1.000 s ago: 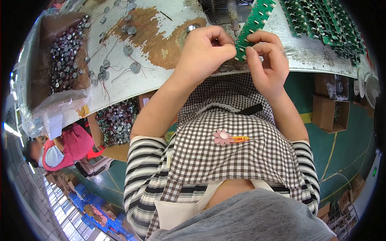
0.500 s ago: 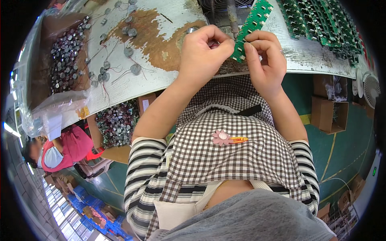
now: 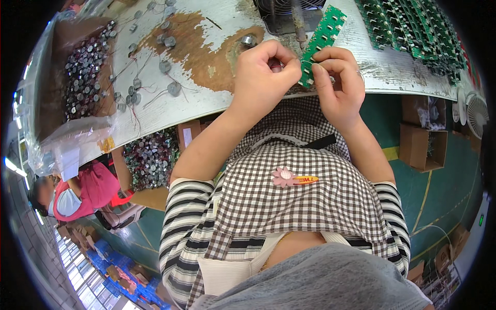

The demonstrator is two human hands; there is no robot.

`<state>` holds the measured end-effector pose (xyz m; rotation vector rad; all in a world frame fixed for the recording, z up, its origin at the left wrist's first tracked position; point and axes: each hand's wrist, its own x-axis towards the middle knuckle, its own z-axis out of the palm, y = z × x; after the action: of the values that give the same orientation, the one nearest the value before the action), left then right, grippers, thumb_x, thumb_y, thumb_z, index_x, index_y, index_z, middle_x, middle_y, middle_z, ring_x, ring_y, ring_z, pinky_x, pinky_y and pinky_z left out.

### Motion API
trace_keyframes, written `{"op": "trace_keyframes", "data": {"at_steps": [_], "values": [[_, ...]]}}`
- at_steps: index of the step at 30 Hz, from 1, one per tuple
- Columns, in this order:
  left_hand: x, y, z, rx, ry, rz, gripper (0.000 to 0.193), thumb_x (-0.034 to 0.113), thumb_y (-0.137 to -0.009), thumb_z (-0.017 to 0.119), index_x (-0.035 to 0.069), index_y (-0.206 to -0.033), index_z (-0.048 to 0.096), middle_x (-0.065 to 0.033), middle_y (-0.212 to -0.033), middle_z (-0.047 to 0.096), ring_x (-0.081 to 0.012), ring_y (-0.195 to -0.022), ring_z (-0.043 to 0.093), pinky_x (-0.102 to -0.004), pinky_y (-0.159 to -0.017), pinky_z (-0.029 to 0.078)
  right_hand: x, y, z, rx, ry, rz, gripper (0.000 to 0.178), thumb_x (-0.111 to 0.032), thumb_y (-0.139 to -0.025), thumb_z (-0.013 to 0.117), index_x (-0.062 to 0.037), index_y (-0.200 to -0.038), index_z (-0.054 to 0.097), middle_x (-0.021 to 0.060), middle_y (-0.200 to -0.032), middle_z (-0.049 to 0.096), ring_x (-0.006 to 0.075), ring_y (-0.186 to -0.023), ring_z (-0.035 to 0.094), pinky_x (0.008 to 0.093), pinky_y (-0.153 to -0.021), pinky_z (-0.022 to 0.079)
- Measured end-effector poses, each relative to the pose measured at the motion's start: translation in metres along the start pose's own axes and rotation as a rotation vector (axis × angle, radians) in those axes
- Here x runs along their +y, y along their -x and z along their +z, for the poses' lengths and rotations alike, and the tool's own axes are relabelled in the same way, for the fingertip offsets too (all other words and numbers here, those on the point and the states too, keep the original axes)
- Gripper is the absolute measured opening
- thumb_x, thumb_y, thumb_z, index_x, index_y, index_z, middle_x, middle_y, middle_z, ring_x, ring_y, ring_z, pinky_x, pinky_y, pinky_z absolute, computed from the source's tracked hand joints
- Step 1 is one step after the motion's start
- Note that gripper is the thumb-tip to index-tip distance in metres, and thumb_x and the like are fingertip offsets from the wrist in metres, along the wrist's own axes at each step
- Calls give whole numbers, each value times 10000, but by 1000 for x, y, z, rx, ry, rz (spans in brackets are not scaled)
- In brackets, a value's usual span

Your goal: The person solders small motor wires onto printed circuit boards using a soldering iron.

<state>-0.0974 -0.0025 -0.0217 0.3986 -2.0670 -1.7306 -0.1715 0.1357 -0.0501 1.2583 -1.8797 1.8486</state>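
Note:
My left hand [image 3: 266, 75] is closed in a pinch, thumb against curled fingers, at the left edge of a green circuit board [image 3: 330, 26]. A small reddish, wired part shows dimly inside its curl, and a thin light wire runs from its fingertips over the board. At the board's right edge, my right hand [image 3: 341, 82] has its fingers bent and thumb and fingertips against the lower part of the strip. The board is a long narrow strip with white parts, tilted up to the right. Just above the hands, a soldering iron [image 3: 298, 23] points down beside the board.
A small round metal piece [image 3: 248, 40] lies left of the iron. Several wired discs [image 3: 165, 66] are scattered leftward, near a box of more [image 3: 85, 72]. Stacked green boards [image 3: 408, 26] cover the right. A fan [image 3: 292, 5] stands behind; a person [image 3: 85, 191] sits at left.
Both hands and the circuit board have moved slightly toward me, bringing the board's top end into view. The round metal piece by the left hand is now uncovered.

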Motion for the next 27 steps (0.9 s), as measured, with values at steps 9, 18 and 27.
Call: {"op": "trace_keyframes", "data": {"at_steps": [9, 18, 27], "values": [[14, -4, -38, -33, -295, 286, 247, 133, -733, 754, 24, -934, 660, -49, -927, 608, -115, -772, 585, -248, -675, 482, 7, 1, -6, 119, -198, 225, 53, -10, -941, 501, 37, -929, 522, 159, -1012, 600, 124, -753, 577, 229, -647, 528], [12, 39, -168, -31, -1359, 411, 259, 21, -730, 635, 92, -972, 695, -72, -1028, 603, -276, -1008, 515, -392, -858, 417, 10, 2, -3, 79, -235, 257, 77, -30, -951, 496, 41, -924, 501, 173, -1016, 596, 108, -698, 563, 221, -637, 514], [-23, -9, -163, 538, -617, 680, 79, 75, -846, 644, 35, -905, 677, -55, -1008, 641, -174, -764, 591, -291, -682, 469, 9, 4, -5, 38, -238, 230, 68, -22, -946, 500, 33, -907, 488, 164, -1031, 585, 102, -689, 561, 211, -639, 503]]}}
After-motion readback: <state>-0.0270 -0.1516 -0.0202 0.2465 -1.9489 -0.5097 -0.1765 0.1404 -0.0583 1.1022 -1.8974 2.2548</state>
